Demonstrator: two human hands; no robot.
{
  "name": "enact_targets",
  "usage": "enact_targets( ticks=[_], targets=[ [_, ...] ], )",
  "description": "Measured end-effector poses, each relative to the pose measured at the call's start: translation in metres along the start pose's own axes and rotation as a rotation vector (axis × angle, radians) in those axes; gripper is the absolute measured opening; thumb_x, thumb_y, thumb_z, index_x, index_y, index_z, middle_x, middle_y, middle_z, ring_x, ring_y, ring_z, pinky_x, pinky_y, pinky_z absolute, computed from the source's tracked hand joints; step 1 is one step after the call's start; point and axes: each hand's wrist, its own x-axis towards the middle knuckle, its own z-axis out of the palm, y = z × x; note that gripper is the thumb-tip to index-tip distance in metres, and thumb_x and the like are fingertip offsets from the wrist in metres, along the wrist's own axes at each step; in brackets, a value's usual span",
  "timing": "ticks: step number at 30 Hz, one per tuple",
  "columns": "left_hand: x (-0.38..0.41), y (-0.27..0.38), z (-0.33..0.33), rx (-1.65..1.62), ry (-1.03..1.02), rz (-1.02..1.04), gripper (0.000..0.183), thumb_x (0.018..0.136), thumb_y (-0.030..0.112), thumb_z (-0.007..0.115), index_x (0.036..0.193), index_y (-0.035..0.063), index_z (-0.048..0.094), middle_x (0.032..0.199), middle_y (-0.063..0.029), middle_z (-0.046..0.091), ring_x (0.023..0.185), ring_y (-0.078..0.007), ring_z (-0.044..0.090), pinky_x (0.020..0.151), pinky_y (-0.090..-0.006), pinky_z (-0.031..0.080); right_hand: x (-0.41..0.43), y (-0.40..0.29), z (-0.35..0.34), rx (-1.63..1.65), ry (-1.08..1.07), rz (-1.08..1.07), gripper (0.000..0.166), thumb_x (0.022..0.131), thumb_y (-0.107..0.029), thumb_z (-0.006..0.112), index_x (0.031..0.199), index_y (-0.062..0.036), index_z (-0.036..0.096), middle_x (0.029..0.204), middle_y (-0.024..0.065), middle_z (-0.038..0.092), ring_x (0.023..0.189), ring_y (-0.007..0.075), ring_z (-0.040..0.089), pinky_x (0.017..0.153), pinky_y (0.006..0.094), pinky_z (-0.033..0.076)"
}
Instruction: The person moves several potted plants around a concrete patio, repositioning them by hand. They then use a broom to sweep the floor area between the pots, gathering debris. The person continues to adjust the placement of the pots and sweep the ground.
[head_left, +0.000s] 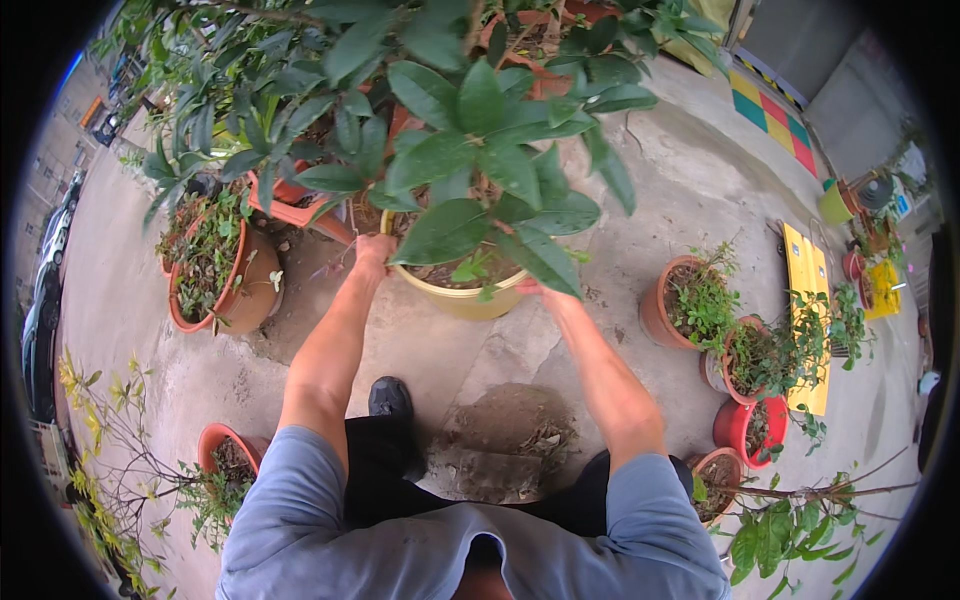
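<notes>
A large yellow plastic flowerpot (459, 301) stands before me, holding soil and a leafy plant (480, 150) with broad dark green leaves. On the left side of its rim, my left hand (375, 253) is closed around the edge. My right hand (551, 294) grips the rim at the right, its fingers partly covered by a big drooping leaf. Foliage hides the far half of the pot. Close to my left hand is the corner of an orange-red plastic planter (304, 214).
Brown flowerpots (247, 292) with weeds stand at left. To the right are a terracotta-coloured pot (660, 311), a red pot (739, 427) and a yellow board (806, 300). A soil patch (510, 427) marks the concrete between my feet. A potted shrub (225, 450) is at lower left.
</notes>
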Motion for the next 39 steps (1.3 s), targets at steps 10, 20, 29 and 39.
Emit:
enact_targets(
  ticks=[10, 20, 29, 39],
  targets=[
    [0.041, 0.013, -0.026, 0.162, -0.007, -0.024, 0.010, 0.079, 0.014, 0.053, 0.080, 0.0046, 0.057, 0.063, -0.0083, 0.055, 0.048, -0.0198, 0.052, 0.040, -0.0349, 0.042, -0.061, -0.049, 0.006, 0.066, -0.381, 0.294, 0.033, 0.084, -0.019, 0.055, 0.103, 0.0065, 0.049, 0.088, 0.0173, 0.059, 0.073, 0.0275, 0.065, 0.061, 0.0333, 0.057],
    [0.012, 0.053, -0.040, 0.195, -0.189, 0.009, 0.015, 0.085, 0.019, 0.047, 0.086, 0.0075, 0.057, 0.070, -0.0070, 0.057, 0.058, -0.0199, 0.055, 0.049, -0.0346, 0.047, 0.070, -0.075, -0.039, -0.478, -0.201, -0.467, 0.033, 0.088, -0.031, 0.049, 0.109, -0.0076, 0.059, 0.100, 0.0104, 0.061, 0.094, 0.0219, 0.056, 0.081, 0.0374, 0.045],
    [-0.068, -0.003, -0.038, 0.136, -0.301, -0.124, 0.019, 0.089, 0.023, 0.043, 0.092, 0.0098, 0.056, 0.076, -0.0063, 0.059, 0.065, -0.0203, 0.057, 0.057, -0.0348, 0.050, 0.041, -0.047, -0.003, -0.808, 0.068, -0.251, 0.020, 0.077, -0.014, 0.052, 0.088, 0.0029, 0.057, 0.065, 0.0176, 0.062, 0.055, 0.0256, 0.062, 0.053, 0.0343, 0.049],
    [-0.008, -0.003, -0.046, 0.172, -0.307, -0.184, 0.024, 0.088, 0.028, 0.043, 0.096, 0.0087, 0.055, 0.082, -0.0101, 0.058, 0.068, -0.0241, 0.057, 0.059, -0.0386, 0.050, -0.003, -0.031, 0.005, -0.672, -0.066, -0.021, 0.027, 0.072, -0.021, 0.055, 0.061, 0.0026, 0.063, 0.056, 0.0151, 0.061, 0.054, 0.0230, 0.063, 0.058, 0.0331, 0.051]
  ],
)
